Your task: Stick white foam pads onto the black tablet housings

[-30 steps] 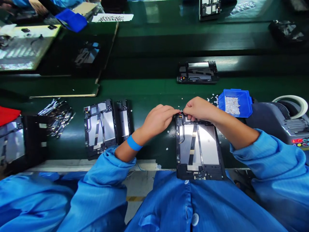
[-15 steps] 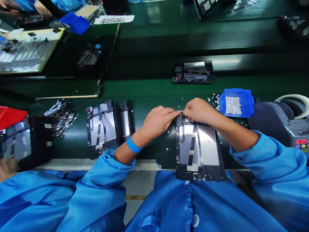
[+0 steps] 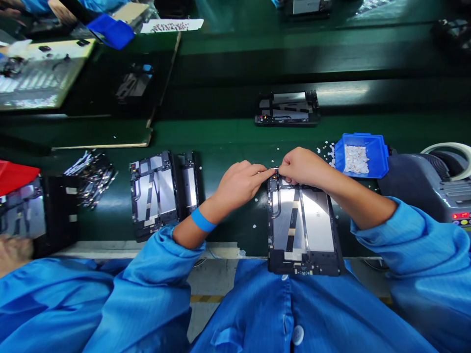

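Observation:
An opened tablet [image 3: 318, 220], with its metal plates, ribbon cables and black frame bare, lies at the table's front edge before me. My left hand [image 3: 243, 184] reaches its upper left corner with a stretched index fingertip, the other fingers curled. Right beside that fingertip, my right hand [image 3: 300, 167] is closed in a pinch at the tablet's top edge. Whatever lies between the fingers of either hand is hidden. Small white bits [image 3: 254, 226] are scattered on the green table [image 3: 228, 142] around the tablet. A blue band [image 3: 202, 220] circles my left wrist.
A blue bin [image 3: 382, 157] of white pieces and a grey tape dispenser [image 3: 415, 181] stand right. More opened tablets [image 3: 164, 189] and a pile of thin strips [image 3: 91, 176] lie left. Another tablet [image 3: 287, 108] sits behind. A co-worker's hand [image 3: 14, 252] is far left.
The tablet at the back has shifted slightly left, and a device at the top edge has moved too. The co-worker's hand shows more. My hands stay almost in place.

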A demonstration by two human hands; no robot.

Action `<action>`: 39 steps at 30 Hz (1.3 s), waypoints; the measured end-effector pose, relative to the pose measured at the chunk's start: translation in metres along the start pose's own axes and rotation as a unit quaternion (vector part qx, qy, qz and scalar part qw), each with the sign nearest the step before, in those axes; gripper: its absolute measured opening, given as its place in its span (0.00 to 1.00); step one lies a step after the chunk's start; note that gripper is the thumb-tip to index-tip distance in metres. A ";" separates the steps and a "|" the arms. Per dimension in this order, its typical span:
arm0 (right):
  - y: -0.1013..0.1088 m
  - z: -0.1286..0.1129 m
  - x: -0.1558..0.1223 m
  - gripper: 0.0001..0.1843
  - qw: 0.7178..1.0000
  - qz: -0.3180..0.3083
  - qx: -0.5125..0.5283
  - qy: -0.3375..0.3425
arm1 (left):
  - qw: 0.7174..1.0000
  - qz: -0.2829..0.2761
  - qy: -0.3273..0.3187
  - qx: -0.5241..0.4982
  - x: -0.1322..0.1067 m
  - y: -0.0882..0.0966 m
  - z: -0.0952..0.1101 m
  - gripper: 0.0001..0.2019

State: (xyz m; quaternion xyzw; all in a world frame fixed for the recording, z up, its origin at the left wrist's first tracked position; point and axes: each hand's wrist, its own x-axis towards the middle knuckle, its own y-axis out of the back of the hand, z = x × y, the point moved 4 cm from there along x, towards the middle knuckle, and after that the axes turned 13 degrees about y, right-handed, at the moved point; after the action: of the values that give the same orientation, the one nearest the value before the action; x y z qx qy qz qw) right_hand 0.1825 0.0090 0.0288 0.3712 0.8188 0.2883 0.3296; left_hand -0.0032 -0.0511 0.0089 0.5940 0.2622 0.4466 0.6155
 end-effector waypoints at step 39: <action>-0.028 0.007 -0.049 0.23 0.876 0.061 -0.320 0.357 | 0.891 -0.098 0.288 -0.338 0.022 0.001 -0.009 0.16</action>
State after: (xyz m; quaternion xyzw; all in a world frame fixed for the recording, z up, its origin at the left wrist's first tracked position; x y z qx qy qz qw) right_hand 0.2006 -0.0436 0.0206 0.1670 0.7197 0.6669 0.0972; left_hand -0.0010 -0.0279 0.0130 0.1665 0.3182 0.5968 0.7175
